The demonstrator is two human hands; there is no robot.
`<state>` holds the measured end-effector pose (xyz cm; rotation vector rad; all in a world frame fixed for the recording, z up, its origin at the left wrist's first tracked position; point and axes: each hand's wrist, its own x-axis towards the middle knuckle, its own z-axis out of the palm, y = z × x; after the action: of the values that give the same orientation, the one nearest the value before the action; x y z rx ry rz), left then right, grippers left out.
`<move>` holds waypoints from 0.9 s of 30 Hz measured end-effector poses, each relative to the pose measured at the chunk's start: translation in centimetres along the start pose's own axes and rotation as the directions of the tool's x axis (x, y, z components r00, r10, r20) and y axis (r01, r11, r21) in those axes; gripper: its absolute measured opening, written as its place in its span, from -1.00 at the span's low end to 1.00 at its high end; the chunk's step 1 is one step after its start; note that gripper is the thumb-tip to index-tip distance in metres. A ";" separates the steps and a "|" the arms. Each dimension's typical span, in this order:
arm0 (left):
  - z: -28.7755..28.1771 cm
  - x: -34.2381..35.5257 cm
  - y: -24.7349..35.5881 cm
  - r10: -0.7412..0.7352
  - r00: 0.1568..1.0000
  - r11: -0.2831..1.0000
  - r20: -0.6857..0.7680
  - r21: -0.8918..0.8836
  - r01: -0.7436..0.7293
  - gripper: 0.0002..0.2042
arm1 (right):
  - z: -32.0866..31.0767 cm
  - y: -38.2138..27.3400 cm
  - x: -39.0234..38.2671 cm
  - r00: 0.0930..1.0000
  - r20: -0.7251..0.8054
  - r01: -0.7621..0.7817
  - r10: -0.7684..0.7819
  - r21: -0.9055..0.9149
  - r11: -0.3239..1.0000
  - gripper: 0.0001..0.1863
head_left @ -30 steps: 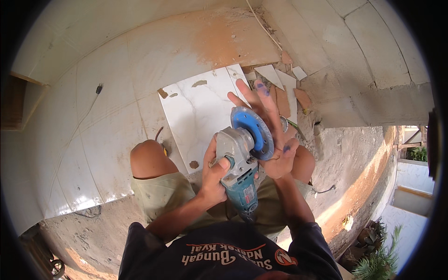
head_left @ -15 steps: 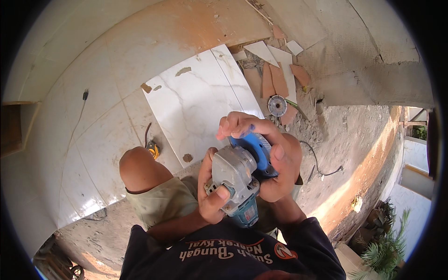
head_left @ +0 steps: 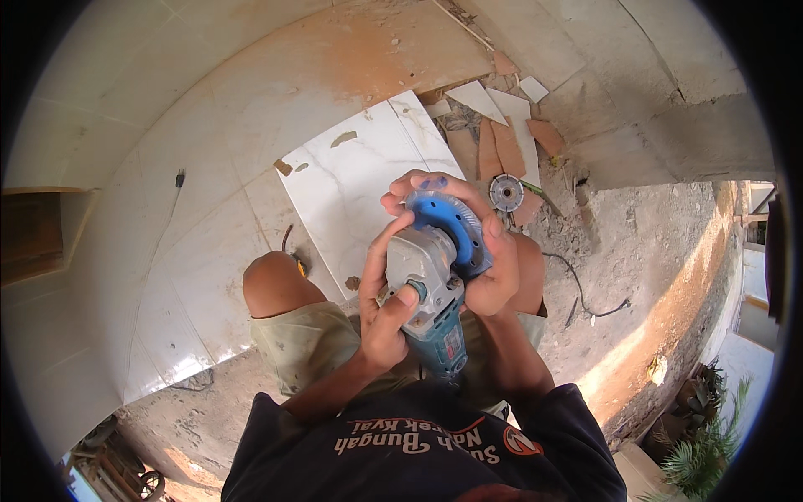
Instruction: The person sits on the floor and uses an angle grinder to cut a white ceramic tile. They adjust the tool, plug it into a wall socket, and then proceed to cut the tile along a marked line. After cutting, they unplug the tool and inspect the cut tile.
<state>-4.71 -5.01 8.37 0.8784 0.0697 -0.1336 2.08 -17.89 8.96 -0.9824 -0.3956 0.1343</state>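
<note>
Clasped from both sides: left hand [head_left: 381,326] on the angle grinder [head_left: 439,339], right hand [head_left: 495,289] on its blue disc [head_left: 435,211].
The left grasps the grey metal head, thumb at a teal button [head_left: 417,289], while the right curls round the disc's rim; the tool sits above the lap, between the bare knees [head_left: 280,284]. Beyond lies a marbled white tile [head_left: 335,201], and right of it a grey disc [head_left: 507,193] near broken tile pieces [head_left: 499,146].

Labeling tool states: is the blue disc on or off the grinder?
On: the blue disc sits at the head of the grinder, right hand cupped around the disc's rim. Whether it's fastened, cannot tell.
</note>
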 end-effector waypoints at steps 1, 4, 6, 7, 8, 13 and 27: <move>-0.5 -0.1 -0.1 -0.016 1.000 0.999 0.018 0.028 0.016 -0.14 | -0.1 -0.1 0.3 1.000 0.023 0.003 -0.003 0.010 1.000 -0.22; -0.6 -0.5 0.4 -0.048 0.998 0.997 0.036 0.059 0.046 -0.15 | 1.5 -0.8 0.3 0.997 -0.083 -0.003 0.007 0.041 0.999 -0.21; -0.2 -1.1 0.9 -0.066 0.997 0.996 0.043 0.061 0.063 -0.16 | 1.9 -0.9 0.1 0.997 -0.082 0.023 -0.014 0.107 0.994 -0.20; 0.2 -1.7 1.1 -0.081 0.996 0.995 0.040 0.056 0.078 -0.16 | 1.5 -0.4 -0.5 0.999 -0.020 0.038 -0.035 0.162 0.986 -0.20; 0.6 -2.3 1.2 -0.096 0.995 0.994 0.038 0.050 0.094 -0.17 | 1.0 -0.3 -1.0 0.997 0.040 0.049 -0.060 0.217 0.975 -0.19; 2.5 -5.0 0.1 0.071 0.996 0.997 -0.055 0.030 -0.070 -0.20 | 2.5 -1.8 -2.8 0.997 -0.059 0.057 -0.046 0.201 0.978 -0.32; 0.5 -9.4 -3.0 0.066 0.970 0.981 0.236 -0.192 -0.020 -0.22 | 2.2 -3.6 -5.3 0.992 0.004 0.124 -0.129 0.256 0.959 -0.43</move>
<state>-14.41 -6.46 7.51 0.6685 -0.1623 -0.1897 -3.90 -19.66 11.67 -0.6994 -0.4474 0.0772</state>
